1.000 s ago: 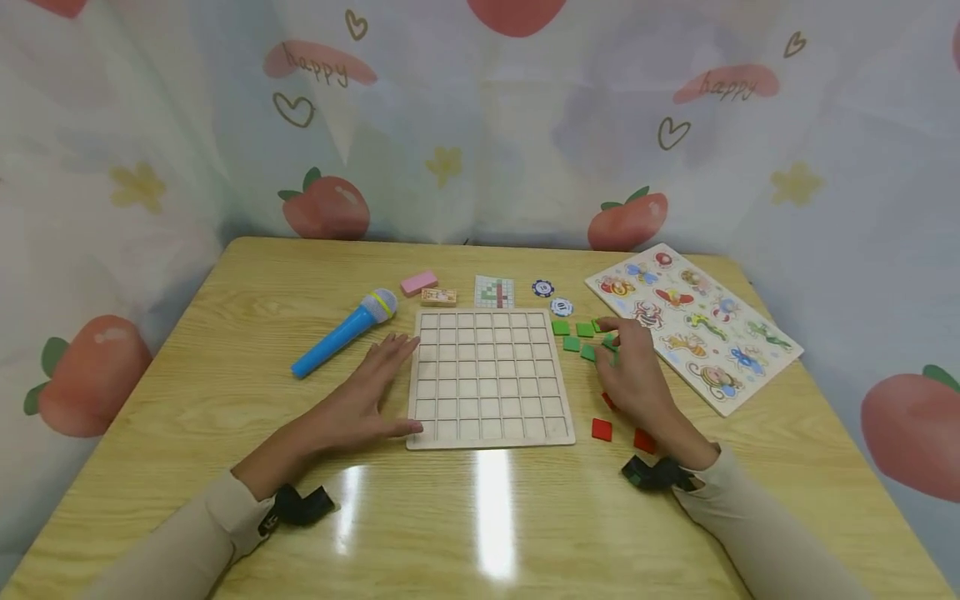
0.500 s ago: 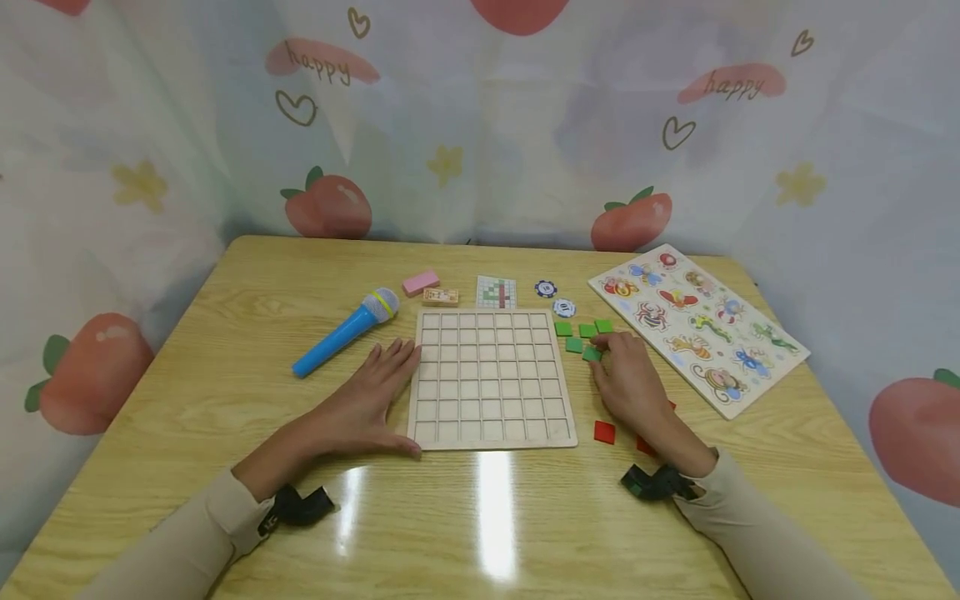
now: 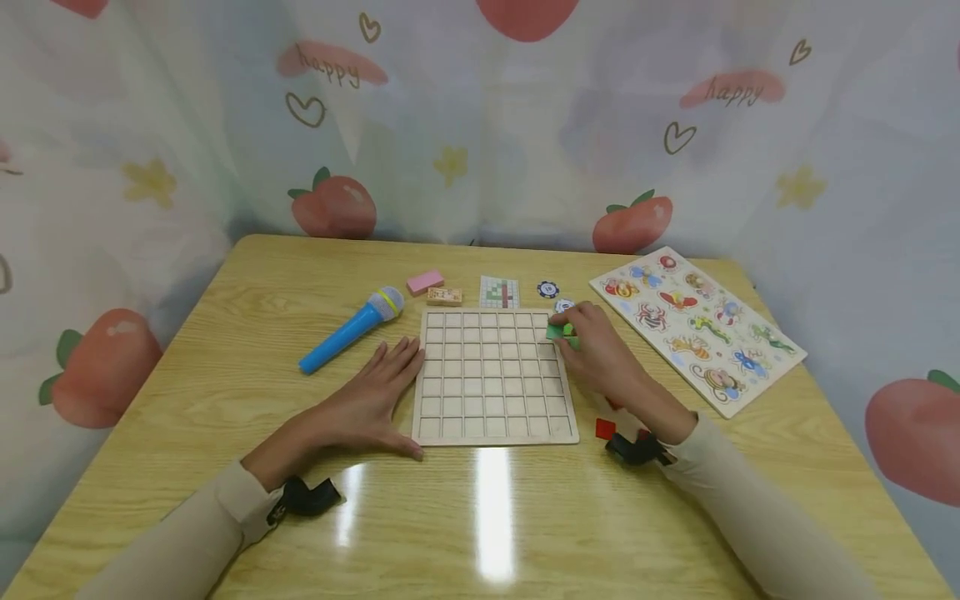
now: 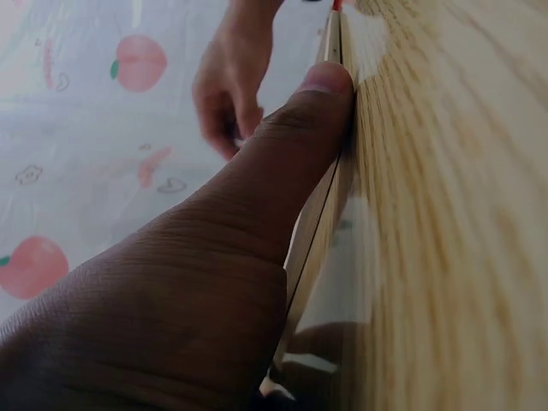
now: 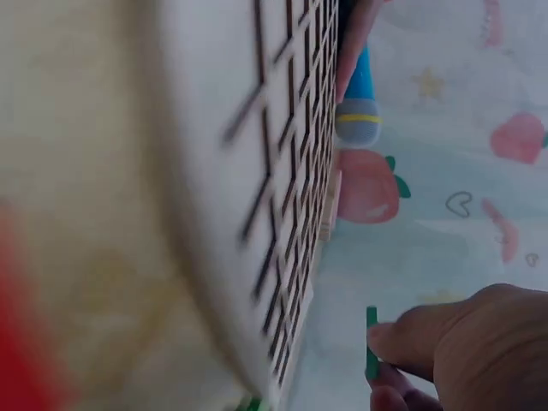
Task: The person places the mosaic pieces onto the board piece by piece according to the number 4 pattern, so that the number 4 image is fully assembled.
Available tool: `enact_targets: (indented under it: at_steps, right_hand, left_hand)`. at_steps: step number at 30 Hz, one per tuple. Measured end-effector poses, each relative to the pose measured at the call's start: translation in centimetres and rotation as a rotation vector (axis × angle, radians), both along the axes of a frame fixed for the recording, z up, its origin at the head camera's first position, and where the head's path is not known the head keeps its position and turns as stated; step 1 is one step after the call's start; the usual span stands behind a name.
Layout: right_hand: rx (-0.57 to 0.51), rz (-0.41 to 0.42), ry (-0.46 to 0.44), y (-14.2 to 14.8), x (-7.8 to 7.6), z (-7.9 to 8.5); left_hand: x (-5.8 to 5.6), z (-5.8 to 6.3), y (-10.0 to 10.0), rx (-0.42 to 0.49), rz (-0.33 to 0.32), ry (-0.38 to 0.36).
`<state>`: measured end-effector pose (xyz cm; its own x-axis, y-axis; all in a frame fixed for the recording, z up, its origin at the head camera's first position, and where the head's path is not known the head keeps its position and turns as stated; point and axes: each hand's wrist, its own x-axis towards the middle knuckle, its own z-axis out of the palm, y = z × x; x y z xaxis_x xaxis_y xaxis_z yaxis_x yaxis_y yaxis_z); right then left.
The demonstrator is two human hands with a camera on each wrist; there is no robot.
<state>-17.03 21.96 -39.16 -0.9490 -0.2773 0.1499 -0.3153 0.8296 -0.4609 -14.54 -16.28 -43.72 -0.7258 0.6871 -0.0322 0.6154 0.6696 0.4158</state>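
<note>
The right hand (image 3: 596, 346) pinches a green square tile (image 3: 553, 332) between thumb and fingertips, the grip closed down to the tile's thickness. The left hand (image 3: 367, 400) has its fingers extended and spread along the left side of the wooden grid board (image 3: 482, 367), thumb at its near left corner; it touches the board's edge without gripping it.

Half a second ago the right hand was among the loose green tiles beside the board; now it has carried this one to the far right corner of the grid. That suggests one piece has been singled out and brought to the cells, though it appears to be held just above the board, not seated.

The tile looks square, so it has no clear long axis. The right wrist view shows it edge-on, its flat face roughly parallel to the board. The board lies flat, squared to the person, its columns running away from them.

Other green tiles (image 3: 568, 330) are partly hidden by the right hand; a red tile (image 3: 605, 429) lies near the right wrist. Farther out on the table (image 3: 405, 533), a blue toy microphone (image 3: 345, 335) slants on the left, its head pointing away and rightward.
</note>
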Motion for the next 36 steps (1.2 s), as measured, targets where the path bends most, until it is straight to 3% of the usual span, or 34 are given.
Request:
enact_targets:
  at_steps: [7, 13, 22, 28, 32, 36]
  right_hand:
    - [0.111, 0.193, -0.082, -2.8, -5.1, 0.1]
    - [0.145, 0.230, -0.171, -2.4, -6.8, -0.8]
    - [0.112, 0.210, -0.196, -2.6, -7.6, -0.1]
    - [0.053, 0.201, -0.220, -3.1, -8.1, 0.4]
    - [-0.021, 0.195, -0.155, -2.2, -6.7, 1.3]
    - [-0.115, 0.078, -0.024, 0.8, -4.2, 2.0]
  left_hand:
    - [-0.3, -0.7, 1.1, 0.007, -0.015, 0.003]
    - [-0.4, -0.8, 2.3, -0.030, -0.043, -0.018]
    - [-0.8, 0.4, 2.3, -0.062, -0.044, -0.014]
    - [-0.6, 0.5, 1.4, -0.050, -0.015, -0.024]
    - [-0.2, 0.5, 0.4, -0.040, 0.005, -0.030]
    - [0.0, 0.4, 0.0, -0.028, 0.009, -0.030]
